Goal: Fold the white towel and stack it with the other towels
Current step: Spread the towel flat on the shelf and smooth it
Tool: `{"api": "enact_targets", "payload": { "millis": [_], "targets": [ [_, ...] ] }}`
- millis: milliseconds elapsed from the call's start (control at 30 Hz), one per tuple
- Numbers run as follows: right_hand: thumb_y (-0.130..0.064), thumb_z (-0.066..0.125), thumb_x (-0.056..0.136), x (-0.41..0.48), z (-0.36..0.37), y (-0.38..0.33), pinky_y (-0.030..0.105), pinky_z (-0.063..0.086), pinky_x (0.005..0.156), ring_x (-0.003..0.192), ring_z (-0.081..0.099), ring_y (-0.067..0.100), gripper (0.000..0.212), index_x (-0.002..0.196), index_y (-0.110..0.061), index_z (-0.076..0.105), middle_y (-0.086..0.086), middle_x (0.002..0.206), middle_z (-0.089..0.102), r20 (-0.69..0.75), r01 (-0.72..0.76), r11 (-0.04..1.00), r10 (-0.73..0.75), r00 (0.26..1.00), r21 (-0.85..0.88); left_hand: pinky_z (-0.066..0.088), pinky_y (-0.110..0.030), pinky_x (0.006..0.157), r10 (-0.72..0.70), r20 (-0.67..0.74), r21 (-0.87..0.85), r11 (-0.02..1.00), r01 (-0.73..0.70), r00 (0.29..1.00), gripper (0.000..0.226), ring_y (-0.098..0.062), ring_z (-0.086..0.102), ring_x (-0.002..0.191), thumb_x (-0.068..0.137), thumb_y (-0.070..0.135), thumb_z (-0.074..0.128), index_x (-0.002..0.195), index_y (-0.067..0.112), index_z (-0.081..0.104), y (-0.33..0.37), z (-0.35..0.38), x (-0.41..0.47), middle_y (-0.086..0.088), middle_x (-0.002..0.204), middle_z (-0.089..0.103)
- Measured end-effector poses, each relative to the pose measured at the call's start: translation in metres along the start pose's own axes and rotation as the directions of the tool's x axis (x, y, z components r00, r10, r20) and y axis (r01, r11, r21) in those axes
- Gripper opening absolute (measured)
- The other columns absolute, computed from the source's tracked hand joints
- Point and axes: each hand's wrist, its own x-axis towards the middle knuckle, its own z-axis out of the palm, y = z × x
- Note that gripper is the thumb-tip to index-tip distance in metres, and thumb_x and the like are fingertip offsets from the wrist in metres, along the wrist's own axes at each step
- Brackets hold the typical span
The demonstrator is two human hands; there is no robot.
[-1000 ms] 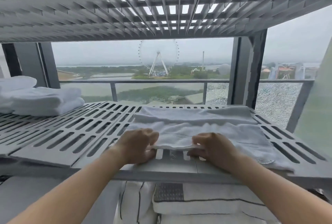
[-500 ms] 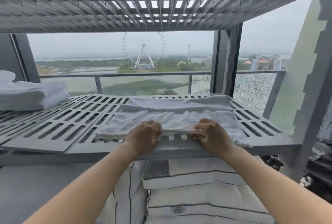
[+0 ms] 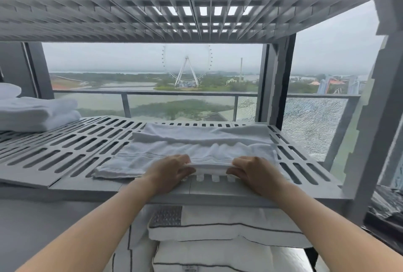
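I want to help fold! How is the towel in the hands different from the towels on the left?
The white towel lies spread out and rumpled on the slatted shelf; the other towels are folded thick and stacked at its left end. The left hand and right hand pinch the white towel's near edge; nothing touches the other towels. Both are white and share that shelf.

On the slatted shelf: towel right of centre, left hand and right hand on its near edge, folded towels far left; pillows beneath.
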Motion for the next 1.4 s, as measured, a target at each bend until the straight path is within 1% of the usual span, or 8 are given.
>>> {"api": "enact_targets", "payload": {
  "millis": [233,500,633,767,867,1133,1233,1400],
  "targets": [
    [-0.054,0.052,0.086,0.012,-0.003,0.022,0.038,0.051,0.074,0.089,0.064,0.029,0.040,0.092,-0.015,0.057,0.010,0.098,0.068,0.146,0.079,0.994,-0.068,0.987,-0.070,0.039,-0.031,0.062,-0.080,-0.007,0.070,0.994,0.080,0.997,0.035,-0.025,0.061,0.082,0.088,0.055,0.046,0.095,0.021,0.046,0.015,0.005,0.012,-0.006,0.094,0.066],
    [-0.052,0.038,0.092,0.011,-0.010,0.045,0.031,0.044,0.065,0.085,0.061,0.022,0.043,0.093,-0.015,0.058,0.001,0.099,0.060,-0.008,0.163,0.968,-0.168,0.986,-0.189,0.041,-0.030,0.069,-0.150,-0.088,0.228,0.959,0.167,0.985,0.041,-0.022,0.059,0.091,0.079,0.058,0.057,0.090,0.019,0.053,0.011,-0.009,-0.004,-0.001,0.098,0.060],
    [-0.059,0.041,0.087,0.004,-0.015,0.044,0.030,0.041,0.063,0.082,0.061,0.024,0.042,0.084,-0.020,0.053,0.004,0.091,0.064,0.072,0.122,0.976,-0.110,0.991,-0.182,0.040,-0.032,0.064,-0.145,-0.070,0.275,0.948,0.159,0.987,0.046,-0.021,0.059,0.086,0.076,0.069,0.050,0.080,0.024,0.042,0.017,-0.010,-0.013,0.001,0.094,0.062],
    [-0.054,0.053,0.085,-0.004,-0.022,0.031,0.036,0.050,0.077,0.095,0.062,0.027,0.039,0.114,-0.028,0.056,0.004,0.105,0.066,0.193,0.095,0.987,-0.070,0.979,-0.126,0.038,-0.031,0.063,-0.186,0.021,0.285,0.943,0.172,0.982,0.048,-0.021,0.059,0.085,0.074,0.074,0.046,0.080,0.028,0.038,0.021,-0.014,-0.022,0.000,0.094,0.063],
    [-0.044,0.046,0.092,-0.011,-0.019,0.014,0.034,0.049,0.072,0.093,0.062,0.025,0.030,0.114,-0.029,0.058,0.000,0.107,0.061,0.159,0.092,0.988,-0.072,0.985,-0.121,0.037,-0.031,0.064,-0.194,0.049,0.274,0.946,0.174,0.980,0.046,-0.024,0.059,0.087,0.076,0.072,0.046,0.083,0.028,0.037,0.020,-0.018,-0.031,-0.003,0.095,0.064],
    [-0.045,0.046,0.092,-0.029,-0.010,-0.043,0.030,0.041,0.064,0.084,0.060,0.026,0.031,0.109,-0.022,0.059,0.001,0.103,0.054,0.070,-0.019,0.999,0.022,0.997,-0.047,0.039,-0.029,0.063,-0.136,0.023,0.255,0.959,0.125,0.991,0.033,-0.020,0.055,0.078,0.085,0.050,0.057,0.089,0.021,0.041,0.006,-0.034,-0.083,-0.001,0.094,0.060],
    [-0.025,0.042,0.095,-0.031,-0.006,-0.068,0.031,0.040,0.063,0.088,0.058,0.028,0.021,0.111,-0.019,0.053,0.004,0.106,0.051,0.025,-0.099,0.991,0.101,0.995,-0.085,0.038,-0.025,0.068,-0.184,-0.074,0.212,0.957,0.195,0.980,0.010,-0.017,0.053,0.086,0.090,0.023,0.054,0.095,0.020,0.047,-0.009,-0.037,-0.112,0.001,0.100,0.055],
    [-0.001,0.040,0.084,-0.035,0.001,-0.101,0.032,0.039,0.063,0.100,0.050,0.028,0.034,0.116,-0.015,0.043,0.007,0.117,0.043,0.001,-0.275,0.957,0.277,0.961,-0.095,0.037,-0.026,0.071,-0.208,-0.200,0.209,0.946,0.249,0.958,0.007,-0.018,0.049,0.090,0.089,0.013,0.051,0.094,0.017,0.049,-0.025,-0.049,-0.150,0.001,0.097,0.051]
  ]
}}
